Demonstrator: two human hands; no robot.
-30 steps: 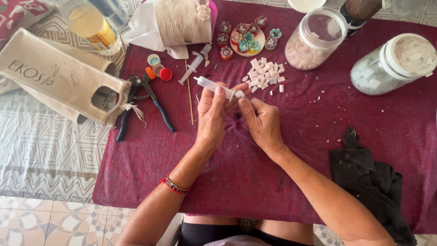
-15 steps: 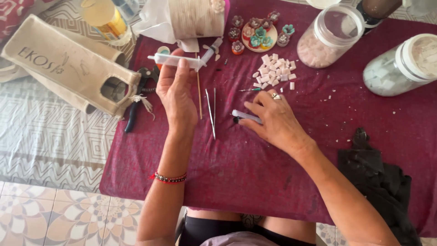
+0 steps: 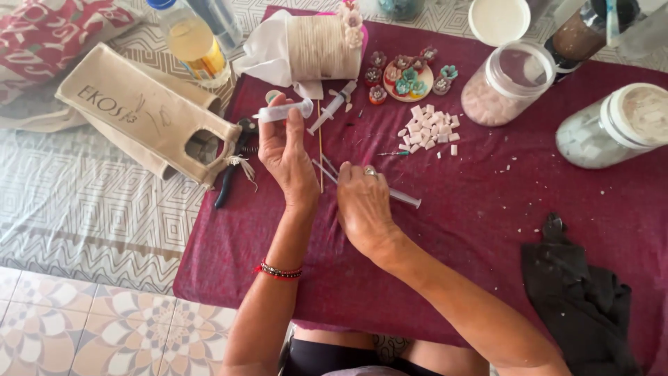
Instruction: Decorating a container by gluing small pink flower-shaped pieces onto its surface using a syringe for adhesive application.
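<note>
Occlusions and edge cut-offs, head view.
Right hand [image 3: 363,209] covers the near end of a thin syringe [image 3: 403,198]; its fingers' grip unreadable. Left hand [image 3: 287,154] hides the middle of a clear tube [image 3: 282,111]. Bottle [image 3: 189,38] and far jars [image 3: 591,31] cut by top edge; black cloth [image 3: 584,299] by the bottom edge.

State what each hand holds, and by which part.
Left hand holds a clear syringe by its barrel. Right hand rests on another syringe; grip cannot be told.

Desk [image 3: 487,230] under maroon cloth carries white tile pieces [image 3: 430,128], two lidded jars [image 3: 506,83], plate of small flowers [image 3: 408,76], twine roll [image 3: 321,47], pliers [image 3: 233,161], black cloth [image 3: 581,299], syringe [image 3: 334,106].
</note>
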